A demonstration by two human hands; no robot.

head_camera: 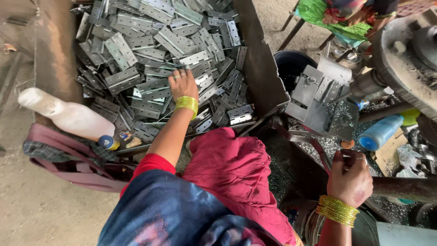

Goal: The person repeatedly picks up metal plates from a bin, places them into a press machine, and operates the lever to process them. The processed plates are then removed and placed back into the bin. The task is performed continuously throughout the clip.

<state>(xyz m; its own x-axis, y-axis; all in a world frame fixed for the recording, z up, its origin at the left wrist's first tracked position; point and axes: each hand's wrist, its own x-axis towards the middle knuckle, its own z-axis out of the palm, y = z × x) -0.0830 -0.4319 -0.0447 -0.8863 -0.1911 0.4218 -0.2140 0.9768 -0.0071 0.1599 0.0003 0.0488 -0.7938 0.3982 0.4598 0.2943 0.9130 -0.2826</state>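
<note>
My left hand (183,83) reaches into a big heap of grey metal hinges (150,54) inside a rusty metal bin (259,64). Its fingers curl down among the hinges; whether they grip one I cannot tell. A yellow band sits on that wrist. My right hand (349,175), with several yellow bangles, is closed around a dark metal lever handle (318,155) of a press machine (318,100). A hinge plate (324,86) rests on the machine's fixture.
A white plastic bottle (68,116) lies on a maroon bag (73,159) at left. A blue bottle (380,132) lies by the machine amid metal shavings. A black bucket (293,64) stands behind the bin. Another person in green cloth (346,18) sits at top right.
</note>
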